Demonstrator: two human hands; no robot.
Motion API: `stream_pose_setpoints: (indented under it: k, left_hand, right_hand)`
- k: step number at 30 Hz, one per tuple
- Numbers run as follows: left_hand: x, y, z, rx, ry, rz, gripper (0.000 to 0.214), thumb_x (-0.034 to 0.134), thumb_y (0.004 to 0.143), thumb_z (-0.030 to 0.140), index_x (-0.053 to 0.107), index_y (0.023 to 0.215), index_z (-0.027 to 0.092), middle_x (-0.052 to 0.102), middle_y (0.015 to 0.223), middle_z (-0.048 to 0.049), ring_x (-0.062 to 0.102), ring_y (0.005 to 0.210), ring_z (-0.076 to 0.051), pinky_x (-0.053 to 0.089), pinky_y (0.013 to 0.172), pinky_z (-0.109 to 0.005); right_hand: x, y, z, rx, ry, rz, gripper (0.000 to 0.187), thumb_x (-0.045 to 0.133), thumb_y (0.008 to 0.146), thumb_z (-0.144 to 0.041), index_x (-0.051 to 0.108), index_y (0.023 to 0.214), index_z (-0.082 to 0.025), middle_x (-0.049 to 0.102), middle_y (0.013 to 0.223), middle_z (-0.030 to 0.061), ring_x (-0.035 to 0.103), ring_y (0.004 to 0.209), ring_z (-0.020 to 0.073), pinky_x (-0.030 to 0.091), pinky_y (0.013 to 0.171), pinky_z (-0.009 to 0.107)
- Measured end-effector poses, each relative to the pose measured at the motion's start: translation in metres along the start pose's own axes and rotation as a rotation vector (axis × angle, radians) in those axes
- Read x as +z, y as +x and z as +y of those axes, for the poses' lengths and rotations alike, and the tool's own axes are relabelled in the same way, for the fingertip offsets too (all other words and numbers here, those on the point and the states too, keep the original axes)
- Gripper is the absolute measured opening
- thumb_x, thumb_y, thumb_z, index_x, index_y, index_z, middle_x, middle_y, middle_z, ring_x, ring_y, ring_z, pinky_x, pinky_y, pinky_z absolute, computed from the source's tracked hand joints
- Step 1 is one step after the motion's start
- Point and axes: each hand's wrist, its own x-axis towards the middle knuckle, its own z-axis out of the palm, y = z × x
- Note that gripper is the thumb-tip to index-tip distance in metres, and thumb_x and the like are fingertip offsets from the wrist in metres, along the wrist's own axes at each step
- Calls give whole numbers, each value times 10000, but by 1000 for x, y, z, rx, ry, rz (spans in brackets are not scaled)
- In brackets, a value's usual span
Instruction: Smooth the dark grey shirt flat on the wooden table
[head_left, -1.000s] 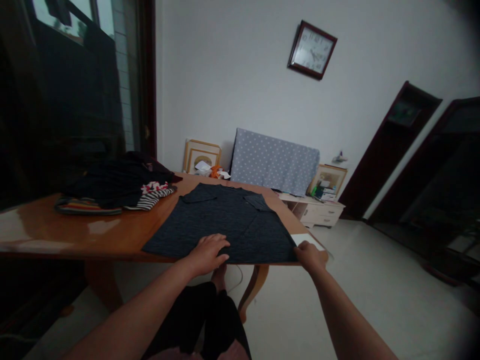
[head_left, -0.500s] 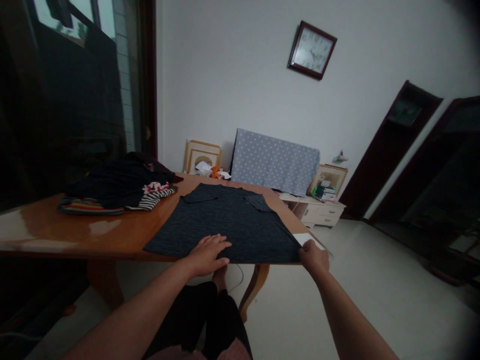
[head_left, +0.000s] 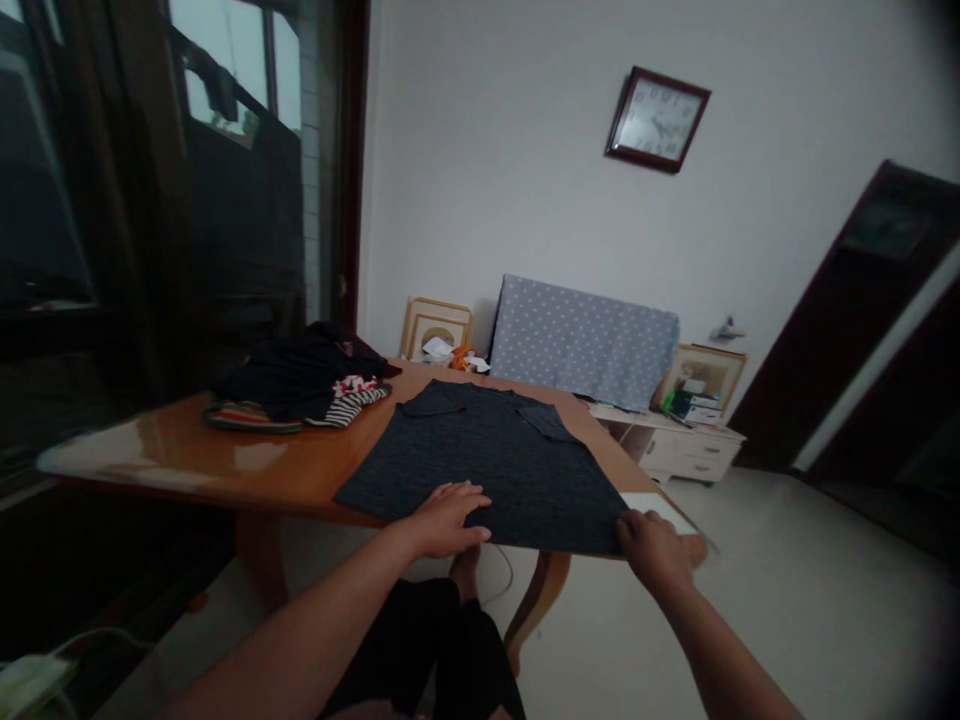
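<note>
A dark grey T-shirt [head_left: 495, 450] lies spread flat on the wooden table [head_left: 300, 470], its neckline toward the far side and its hem along the near edge. Both short sleeves are folded inward over the body. My left hand [head_left: 450, 518] rests flat on the shirt near the middle of the hem, fingers stretched out. At the hem's right corner, my right hand [head_left: 654, 545] is closed on the fabric, the fingertips partly hidden.
A pile of folded clothes [head_left: 300, 380] sits on the table's left part. A white sheet [head_left: 660, 508] lies by my right hand. Beyond the table stand a polka-dot cloth cover [head_left: 585, 340], a white cabinet [head_left: 686, 453] and framed pictures [head_left: 439, 325].
The camera view has turned a little to the left, so everything appears shifted right and slightly down. Both hands keep their places on the T-shirt, which lies as before.
</note>
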Motion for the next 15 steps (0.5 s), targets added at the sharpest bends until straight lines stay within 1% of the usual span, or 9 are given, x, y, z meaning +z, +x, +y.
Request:
stream_pose_setpoints:
  k: [3, 6, 8, 11, 13, 15]
  left_hand:
    - [-6, 0, -3, 46, -94, 121, 489, 604, 914, 428, 617, 1348, 203, 574, 1434, -134, 511, 1356, -253, 388, 1137, -386]
    - [-18, -5, -14, 31, -121, 268, 359, 578, 931, 357, 668, 1236, 191, 658, 1268, -112, 600, 1211, -223, 449, 1066, -345]
    - [-28, -12, -25, -24, -95, 341, 300, 571, 932, 326, 685, 1178, 198, 677, 1203, -100, 614, 1161, -223, 461, 1040, -346]
    - [-43, -26, -45, -131, 2, 413, 260, 565, 935, 315, 693, 1132, 205, 679, 1151, -94, 616, 1119, -230, 466, 1005, -352]
    - [-50, -37, -58, -230, 93, 437, 235, 567, 934, 320, 699, 1090, 205, 675, 1104, -94, 618, 1069, -236, 469, 967, -360]
    - [-53, -47, -69, -339, 168, 435, 207, 577, 927, 323, 706, 1040, 207, 667, 1062, -92, 617, 1024, -240, 470, 927, -364]
  right_hand:
    - [11, 7, 9, -27, 10, -7, 436, 353, 984, -454, 704, 1144, -253, 647, 1104, 144, 612, 1076, 335, 448, 866, 464]
    - [18, 16, 15, -36, 24, 3, 458, 338, 975, -468, 706, 1146, -254, 653, 1075, 155, 628, 1048, 341, 455, 864, 487]
    - [21, 19, 16, -28, 31, 10, 463, 338, 967, -473, 708, 1142, -255, 655, 1073, 163, 632, 1043, 350, 457, 858, 497]
    - [22, 20, 18, -29, 26, -18, 465, 349, 956, -485, 706, 1149, -257, 654, 1096, 165, 636, 1035, 354, 458, 847, 489]
    - [23, 19, 18, -36, 26, -31, 466, 356, 952, -494, 701, 1156, -257, 651, 1112, 159, 633, 1043, 354, 453, 858, 487]
    - [23, 18, 19, -34, 26, -35, 465, 354, 951, -496, 698, 1151, -254, 647, 1116, 159, 628, 1059, 360, 449, 869, 499]
